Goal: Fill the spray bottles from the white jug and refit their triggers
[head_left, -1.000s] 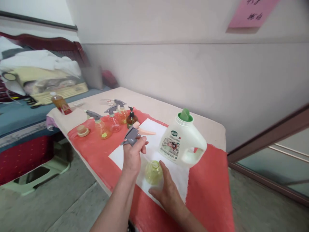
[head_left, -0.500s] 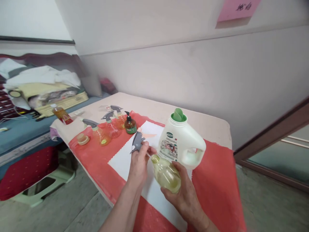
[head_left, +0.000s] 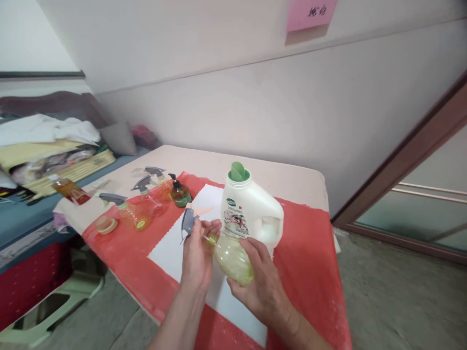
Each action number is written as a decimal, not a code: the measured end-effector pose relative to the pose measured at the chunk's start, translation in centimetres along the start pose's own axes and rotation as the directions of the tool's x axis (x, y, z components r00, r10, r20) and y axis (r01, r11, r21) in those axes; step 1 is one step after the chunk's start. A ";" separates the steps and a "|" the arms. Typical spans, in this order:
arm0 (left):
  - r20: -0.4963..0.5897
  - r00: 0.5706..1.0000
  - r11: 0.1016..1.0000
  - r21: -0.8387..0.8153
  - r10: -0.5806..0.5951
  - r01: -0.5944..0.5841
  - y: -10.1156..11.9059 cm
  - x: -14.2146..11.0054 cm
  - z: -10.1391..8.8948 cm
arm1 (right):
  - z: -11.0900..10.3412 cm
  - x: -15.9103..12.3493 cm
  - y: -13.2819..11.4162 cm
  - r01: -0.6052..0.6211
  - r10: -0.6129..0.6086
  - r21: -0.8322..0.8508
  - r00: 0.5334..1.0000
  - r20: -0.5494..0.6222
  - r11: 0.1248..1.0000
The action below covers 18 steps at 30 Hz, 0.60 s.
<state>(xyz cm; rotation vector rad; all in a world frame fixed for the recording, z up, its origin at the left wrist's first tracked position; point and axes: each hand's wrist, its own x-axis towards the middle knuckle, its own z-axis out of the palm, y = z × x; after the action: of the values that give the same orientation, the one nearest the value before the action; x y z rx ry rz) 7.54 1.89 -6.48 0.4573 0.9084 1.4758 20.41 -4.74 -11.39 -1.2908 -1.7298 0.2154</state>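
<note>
My left hand (head_left: 197, 255) grips a grey spray trigger head (head_left: 188, 221) with a pale orange nozzle, its tube end at the neck of a small yellow-green bottle (head_left: 232, 257). My right hand (head_left: 260, 284) holds that bottle tilted, its neck pointing left toward the trigger head. Both are above a white cloth (head_left: 171, 245) lying on a red cloth (head_left: 310, 272). Just behind the hands stands a white detergent jug (head_left: 250, 211) with a green cap.
At the left of the red cloth stand three orange spray bottles (head_left: 146, 206), a dark pump bottle (head_left: 180, 193) and a small lid (head_left: 105, 224). An amber bottle (head_left: 69, 188) lies at the table's far left. A bed with folded bedding (head_left: 47, 146) is beyond; a door frame (head_left: 401, 160) is right.
My right hand lifted the yellow-green bottle off the white cloth and tilted it. My left hand brought the trigger head down to the bottle's neck. The view shifted right.
</note>
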 end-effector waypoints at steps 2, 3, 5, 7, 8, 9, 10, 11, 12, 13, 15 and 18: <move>-0.070 0.988 0.989 0.051 0.140 -0.136 0.0 0.0 -0.2 | 0.1 0.0 -0.2 0.002 -0.002 0.008 1.000 0.012 1.000; -0.087 0.972 0.973 0.097 0.219 -0.210 0.1 -0.1 -0.3 | 0.1 0.0 -0.3 0.002 -0.002 0.010 1.000 0.013 1.000; -0.064 0.936 0.920 0.218 0.345 -0.324 0.2 -0.3 -0.5 | 0.2 0.1 -0.3 -0.003 0.003 0.016 1.000 0.003 1.000; 0.005 0.930 0.877 0.333 0.366 -0.347 0.3 -0.5 -0.7 | 0.2 0.1 -0.2 0.003 -0.002 0.029 1.000 -0.027 1.000; 0.030 0.939 0.872 0.360 0.343 -0.331 0.3 -0.6 -0.8 | 0.2 0.1 -0.2 0.010 -0.009 0.040 0.999 -0.037 0.999; 0.044 0.951 0.883 0.361 0.306 -0.301 0.3 -0.8 -0.7 | 0.2 0.1 -0.1 0.017 -0.015 0.051 0.999 -0.041 0.999; 0.048 0.964 0.904 0.338 0.261 -0.262 0.3 -0.8 -0.6 | 0.2 0.1 0.0 0.024 -0.021 0.059 0.999 -0.041 0.998; 0.048 0.976 0.930 0.297 0.214 -0.219 0.2 -0.9 -0.5 | 0.2 0.1 0.1 0.028 -0.025 0.064 0.999 -0.041 0.998; 0.051 0.985 0.954 0.246 0.166 -0.173 0.2 -1.0 -0.4 | 0.2 0.2 0.1 0.029 -0.027 0.066 0.999 -0.043 0.997; 0.060 0.991 0.972 0.199 0.118 -0.128 0.1 -1.0 -0.2 | 0.1 0.2 0.1 0.030 -0.027 0.066 0.998 -0.048 0.997; 0.094 0.995 0.990 0.128 0.040 -0.052 0.0 -1.2 0.1 | 0.0 0.3 0.1 0.032 -0.029 0.061 0.998 -0.057 0.998; 0.116 0.993 0.998 0.065 -0.013 0.005 -0.1 -1.3 0.3 | -0.2 0.4 0.0 0.049 -0.047 0.042 0.997 -0.056 0.998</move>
<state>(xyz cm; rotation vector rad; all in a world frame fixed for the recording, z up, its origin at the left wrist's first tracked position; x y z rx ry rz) 8.00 0.75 -6.05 0.5797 0.8666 1.3997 20.56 -4.51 -11.00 -1.2118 -1.6982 0.1865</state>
